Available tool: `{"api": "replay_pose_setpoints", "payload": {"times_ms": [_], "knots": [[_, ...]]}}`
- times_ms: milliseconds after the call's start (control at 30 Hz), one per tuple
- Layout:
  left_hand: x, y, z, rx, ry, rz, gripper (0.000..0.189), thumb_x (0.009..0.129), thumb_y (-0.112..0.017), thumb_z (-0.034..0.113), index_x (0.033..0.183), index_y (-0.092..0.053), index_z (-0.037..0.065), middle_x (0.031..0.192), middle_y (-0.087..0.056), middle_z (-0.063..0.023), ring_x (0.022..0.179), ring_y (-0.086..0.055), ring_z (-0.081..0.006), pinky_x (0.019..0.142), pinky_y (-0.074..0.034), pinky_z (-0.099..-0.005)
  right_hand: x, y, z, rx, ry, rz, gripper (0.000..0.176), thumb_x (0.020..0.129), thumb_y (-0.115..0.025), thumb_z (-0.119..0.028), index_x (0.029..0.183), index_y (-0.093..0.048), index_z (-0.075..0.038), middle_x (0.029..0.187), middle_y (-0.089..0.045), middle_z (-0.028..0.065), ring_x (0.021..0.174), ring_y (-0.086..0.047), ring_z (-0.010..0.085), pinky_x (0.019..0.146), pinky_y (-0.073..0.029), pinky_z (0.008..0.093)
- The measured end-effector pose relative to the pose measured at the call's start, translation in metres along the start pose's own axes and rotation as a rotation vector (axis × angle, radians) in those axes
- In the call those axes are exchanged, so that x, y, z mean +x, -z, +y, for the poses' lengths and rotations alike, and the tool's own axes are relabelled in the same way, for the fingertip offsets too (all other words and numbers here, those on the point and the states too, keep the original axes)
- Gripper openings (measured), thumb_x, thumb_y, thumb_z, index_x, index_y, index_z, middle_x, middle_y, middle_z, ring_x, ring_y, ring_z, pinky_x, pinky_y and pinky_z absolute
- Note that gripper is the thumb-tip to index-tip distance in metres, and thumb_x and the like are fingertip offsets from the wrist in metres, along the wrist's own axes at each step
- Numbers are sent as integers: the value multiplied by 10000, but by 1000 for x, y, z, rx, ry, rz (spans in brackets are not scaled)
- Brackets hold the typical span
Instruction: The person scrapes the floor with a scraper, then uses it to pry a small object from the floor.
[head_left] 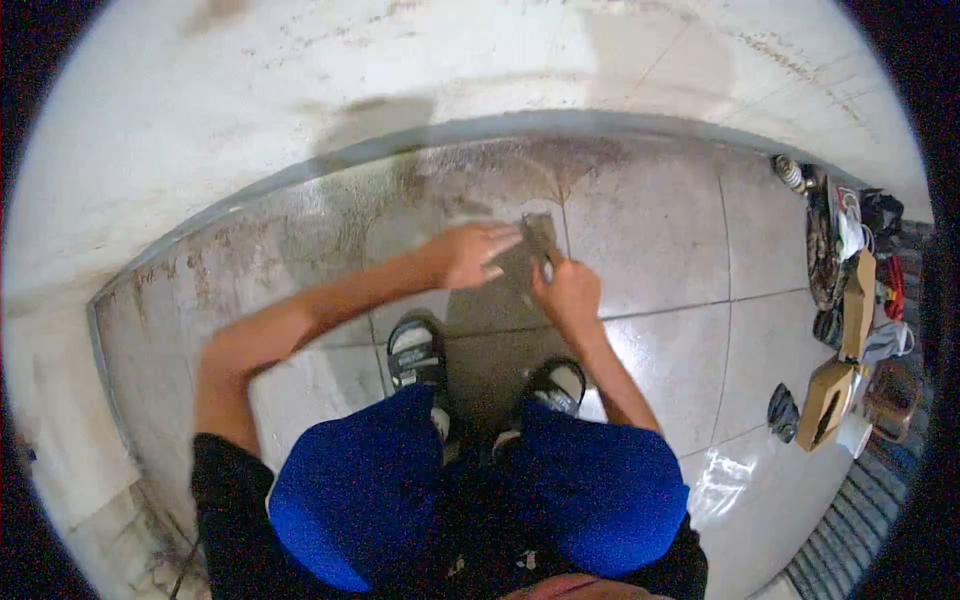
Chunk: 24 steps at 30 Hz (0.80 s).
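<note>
My right hand [568,292] is closed around the handle of a scraper [540,232], its flat grey-brown blade pointing up toward the wall. My left hand [470,256] is open, fingers stretched out, with the fingertips right beside the blade. Both hands are above the wet tiled floor [650,240], between my sandalled feet and the wall. Brown stains and a damp film mark the tiles along the wall.
A pale stained wall [500,60] curves across the front, with a grey strip at its base. To the right stand an open cardboard box [826,405], a black crumpled item [783,412] and assorted clutter. My left sandal [415,350] and right sandal [558,385] are close below my hands.
</note>
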<state>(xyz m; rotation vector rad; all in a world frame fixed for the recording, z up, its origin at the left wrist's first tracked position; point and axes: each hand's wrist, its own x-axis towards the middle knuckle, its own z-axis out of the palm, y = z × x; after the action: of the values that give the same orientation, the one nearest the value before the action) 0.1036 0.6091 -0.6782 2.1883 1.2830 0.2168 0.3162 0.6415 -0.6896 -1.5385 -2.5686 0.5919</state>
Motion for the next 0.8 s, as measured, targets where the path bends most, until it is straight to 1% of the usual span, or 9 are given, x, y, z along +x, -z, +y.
{"api": "replay_pose_setpoints", "payload": {"times_ms": [33, 100, 300, 367, 400, 533, 633, 733, 800], "knots": [[14, -36, -14, 18, -40, 122, 659, 782, -613, 249, 1340, -354, 14, 1386, -362, -193, 1307, -322, -305, 1084, -271, -378, -2, -1, -3, 42, -34, -39, 334, 825, -568, -343, 1013, -626, -73, 645, -612, 201, 579, -611, 358, 529, -485, 451], [51, -84, -30, -74, -71, 317, 445, 862, -502, 144, 1285, -439, 20, 1374, -394, -170, 1278, -372, -308, 1082, -279, -378, -2, 0, -11, 51, -63, -36, 389, 840, -531, -349, 1118, -594, -85, 681, -619, 212, 601, -612, 369, 547, -488, 459], [67, -126, -51, -88, -30, 326, 468, 820, -507, 89, 1284, -463, 44, 1394, -393, -105, 1295, -362, -269, 1051, -334, -367, -8, -4, -22, 170, -116, 33, 401, 810, -570, -219, 1190, -557, -89, 707, -613, 210, 652, -618, 370, 615, -491, 448], [69, -104, -44, -113, 45, 299, 449, 816, -517, 76, 1263, -491, 51, 1377, -419, -95, 1291, -371, -254, 1037, -357, -365, -15, -7, -24, 181, -141, 46, 382, 813, -568, -204, 1180, -565, -97, 714, -616, 209, 672, -620, 368, 629, -491, 441], [70, -104, -41, -201, 10, 433, 450, 769, -501, 11, 1218, -511, -17, 1319, -462, -167, 1256, -411, -272, 1018, -373, -372, -16, -6, -24, 166, -153, 43, 364, 818, -563, -204, 1167, -574, -100, 720, -619, 210, 683, -622, 366, 632, -491, 437], [63, -110, -36, -182, 85, 486, 433, 789, -496, 50, 1216, -513, -17, 1293, -483, -180, 1250, -416, -285, 1019, -364, -383, -13, -5, -26, 207, -227, 16, 290, 833, -541, -202, 1096, -615, -104, 745, -635, 210, 690, -629, 359, 633, -492, 439], [61, -102, -33, -221, 144, 489, 432, 797, -499, 104, 1211, -519, -17, 1292, -482, -184, 1243, -422, -295, 1019, -361, -389, 0, -15, -21, 102, -97, 85, 331, 858, -509, -257, 1159, -548, -125, 627, -607, 177, 557, -607, 351, 524, -483, 463], [61, -97, -32, -287, 154, 481, 446, 800, -509, 166, 1209, -524, -13, 1293, -481, -183, 1237, -426, -301, 1019, -359, -395, 9, 5, -37, 128, -207, -26, 249, 837, -538, -231, 1027, -634, -101, 709, -638, 193, 649, -627, 365, 616, -490, 456], [54, -98, -31, -347, 161, 419, 450, 802, -517, 206, 1201, -536, -2, 1287, -488, -178, 1237, -427, -300, 1019, -358, -398, 10, 8, -41, 83, -222, -104, 233, 836, -542, -245, 995, -636, -103, 700, -636, 191, 648, -627, 365, 610, -487, 459]]}}
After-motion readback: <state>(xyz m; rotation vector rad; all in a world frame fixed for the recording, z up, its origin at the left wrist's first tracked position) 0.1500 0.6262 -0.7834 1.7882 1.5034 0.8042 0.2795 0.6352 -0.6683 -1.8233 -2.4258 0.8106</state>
